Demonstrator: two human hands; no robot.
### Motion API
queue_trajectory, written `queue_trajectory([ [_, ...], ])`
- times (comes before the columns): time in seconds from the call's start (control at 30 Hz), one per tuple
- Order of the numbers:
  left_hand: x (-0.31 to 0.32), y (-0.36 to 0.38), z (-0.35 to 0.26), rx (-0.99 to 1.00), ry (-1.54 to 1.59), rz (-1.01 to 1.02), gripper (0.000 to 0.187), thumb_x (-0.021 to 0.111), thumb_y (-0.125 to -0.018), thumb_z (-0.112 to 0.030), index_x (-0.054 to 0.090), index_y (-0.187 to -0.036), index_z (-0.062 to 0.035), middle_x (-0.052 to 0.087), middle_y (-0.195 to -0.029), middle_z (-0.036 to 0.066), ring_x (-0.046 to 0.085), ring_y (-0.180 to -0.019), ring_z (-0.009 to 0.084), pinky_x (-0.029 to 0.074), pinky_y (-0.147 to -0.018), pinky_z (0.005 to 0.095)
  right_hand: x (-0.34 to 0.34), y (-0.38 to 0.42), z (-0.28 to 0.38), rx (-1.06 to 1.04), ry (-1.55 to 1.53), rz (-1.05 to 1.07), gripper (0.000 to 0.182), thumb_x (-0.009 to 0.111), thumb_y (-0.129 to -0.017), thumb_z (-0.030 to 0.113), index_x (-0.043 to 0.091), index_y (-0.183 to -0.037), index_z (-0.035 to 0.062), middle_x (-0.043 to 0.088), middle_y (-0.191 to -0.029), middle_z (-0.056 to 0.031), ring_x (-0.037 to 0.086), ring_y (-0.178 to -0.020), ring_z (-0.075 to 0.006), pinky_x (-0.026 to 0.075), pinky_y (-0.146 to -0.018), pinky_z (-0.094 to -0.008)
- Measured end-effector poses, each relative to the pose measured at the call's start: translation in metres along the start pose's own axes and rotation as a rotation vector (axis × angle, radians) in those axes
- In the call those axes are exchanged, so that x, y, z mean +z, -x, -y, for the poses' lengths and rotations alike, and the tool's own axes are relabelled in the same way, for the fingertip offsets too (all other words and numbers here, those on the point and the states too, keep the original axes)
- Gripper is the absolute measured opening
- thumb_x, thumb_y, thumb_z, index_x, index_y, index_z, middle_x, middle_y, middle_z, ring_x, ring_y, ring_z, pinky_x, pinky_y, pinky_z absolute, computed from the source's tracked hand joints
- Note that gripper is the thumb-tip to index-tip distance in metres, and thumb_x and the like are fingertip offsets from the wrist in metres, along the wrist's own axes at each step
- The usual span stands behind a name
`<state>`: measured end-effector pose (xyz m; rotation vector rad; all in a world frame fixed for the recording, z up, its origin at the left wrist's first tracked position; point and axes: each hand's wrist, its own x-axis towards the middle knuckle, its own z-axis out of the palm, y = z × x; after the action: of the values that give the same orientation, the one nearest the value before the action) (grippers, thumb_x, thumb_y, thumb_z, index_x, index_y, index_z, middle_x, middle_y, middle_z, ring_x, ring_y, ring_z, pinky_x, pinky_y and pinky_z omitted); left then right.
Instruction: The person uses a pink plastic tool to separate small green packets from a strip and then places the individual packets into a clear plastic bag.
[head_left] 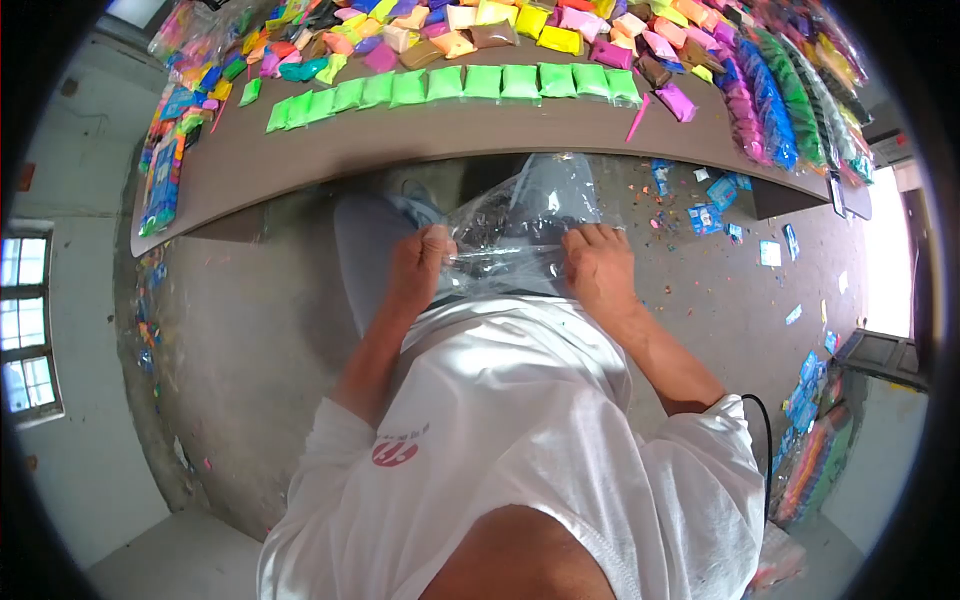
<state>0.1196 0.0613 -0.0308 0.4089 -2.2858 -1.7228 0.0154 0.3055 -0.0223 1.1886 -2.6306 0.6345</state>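
A clear plastic bag [505, 258] is stretched between my two hands, over my lap. My left hand [425, 255] is closed on its left side, and my right hand [598, 260] grips its right side with the fingers curled. The bag looks see-through, and I make out nothing inside it. Beyond my hands, on the table, runs a row of bright green packets [450, 84], laid side by side.
The brown table [300, 160] curves across in front of my knees. A heap of many-coloured packets [495, 35] lies along its back. Long filled bags [780, 95] stand at the right, packaged sets [163, 185] at the left. Blue wrappers [705, 218] litter the floor.
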Motion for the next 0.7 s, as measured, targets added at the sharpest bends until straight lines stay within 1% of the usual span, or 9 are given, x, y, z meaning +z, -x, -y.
queue_trajectory([
  [0.07,-0.003,-0.004,0.019,0.060,0.039,-0.022,0.044,0.045,-0.101,-0.036,0.057,-0.077,-0.0009,0.058,-0.069,0.003,0.053,-0.066,0.0099,0.044,-0.061,0.0278,-0.004,0.002,-0.011,-0.033,-0.002,-0.079,0.013,0.060,-0.068,0.006,0.057,-0.079,0.0075,0.059,-0.083,-0.0108,0.057,-0.083,-0.0300,0.044,-0.073,-0.0407],
  [0.1,-0.006,-0.006,0.020,0.120,0.075,-0.047,0.044,0.045,-0.101,-0.036,0.057,-0.077,-0.0012,0.058,-0.070,0.003,0.053,-0.067,0.0097,0.044,-0.062,0.0275,-0.006,0.003,-0.017,0.032,0.037,-0.098,0.011,0.060,-0.068,0.005,0.058,-0.078,0.0075,0.059,-0.083,-0.0101,0.057,-0.083,-0.0294,0.043,-0.074,-0.0400],
  [0.13,-0.010,-0.006,0.020,0.119,0.077,-0.045,0.044,0.045,-0.101,-0.036,0.057,-0.077,-0.0012,0.058,-0.070,0.003,0.053,-0.067,0.0097,0.044,-0.062,0.0275,-0.008,0.005,-0.021,0.097,0.075,-0.117,0.009,0.060,-0.069,0.004,0.058,-0.077,0.0075,0.059,-0.082,-0.0094,0.056,-0.083,-0.0288,0.042,-0.074,-0.0394],
  [0.27,-0.017,-0.004,0.010,0.049,0.094,-0.021,0.045,0.044,-0.102,-0.037,0.056,-0.075,-0.0017,0.057,-0.070,0.003,0.052,-0.066,0.0102,0.043,-0.062,0.0273,-0.022,0.012,-0.038,0.100,0.091,-0.194,0.011,0.060,-0.068,0.002,0.060,-0.077,0.0074,0.060,-0.083,-0.0078,0.056,-0.081,-0.0280,0.041,-0.075,-0.0390],
  [0.37,-0.017,-0.001,0.003,0.040,0.077,-0.018,0.046,0.044,-0.102,-0.036,0.055,-0.075,-0.0016,0.057,-0.070,0.003,0.052,-0.065,0.0102,0.043,-0.062,0.0272,-0.032,0.016,-0.037,0.038,0.045,-0.171,0.013,0.061,-0.066,-0.001,0.060,-0.077,0.0073,0.061,-0.083,-0.0062,0.055,-0.081,-0.0268,0.041,-0.075,-0.0385],
  [0.43,-0.016,-0.001,0.001,0.029,0.079,-0.017,0.046,0.044,-0.102,-0.036,0.055,-0.075,-0.0015,0.057,-0.070,0.003,0.051,-0.065,0.0102,0.043,-0.062,0.0272,-0.039,0.017,-0.033,-0.006,0.006,-0.194,0.021,0.060,-0.060,-0.008,0.055,-0.075,0.0072,0.061,-0.084,-0.0054,0.055,-0.080,-0.0267,0.040,-0.075,-0.0377],
  [0.53,-0.017,-0.005,0.001,0.026,0.072,-0.030,0.044,0.044,-0.102,-0.035,0.056,-0.076,-0.0018,0.056,-0.069,0.002,0.051,-0.065,0.0099,0.043,-0.062,0.0268,-0.051,0.015,-0.027,-0.109,0.015,-0.261,0.021,0.063,-0.059,-0.001,0.057,-0.077,0.0067,0.060,-0.085,-0.0045,0.056,-0.083,-0.0250,0.040,-0.074,-0.0379],
  [0.63,-0.018,-0.008,0.002,-0.009,0.072,-0.028,0.042,0.045,-0.102,-0.033,0.057,-0.077,-0.0014,0.056,-0.069,0.003,0.051,-0.065,0.0096,0.042,-0.062,0.0259,-0.057,0.018,-0.020,-0.209,-0.028,-0.340,0.024,0.063,-0.057,-0.001,0.057,-0.078,0.0070,0.060,-0.087,-0.0052,0.056,-0.084,-0.0251,0.040,-0.075,-0.0392],
  [0.7,-0.015,-0.009,0.002,0.073,0.130,-0.033,0.039,0.046,-0.102,-0.029,0.057,-0.077,-0.0007,0.056,-0.069,0.003,0.051,-0.066,0.0095,0.042,-0.062,0.0252,-0.050,0.025,-0.022,-0.209,-0.031,-0.335,0.024,0.064,-0.057,-0.001,0.058,-0.078,0.0072,0.060,-0.087,-0.0054,0.057,-0.085,-0.0253,0.041,-0.075,-0.0401],
])
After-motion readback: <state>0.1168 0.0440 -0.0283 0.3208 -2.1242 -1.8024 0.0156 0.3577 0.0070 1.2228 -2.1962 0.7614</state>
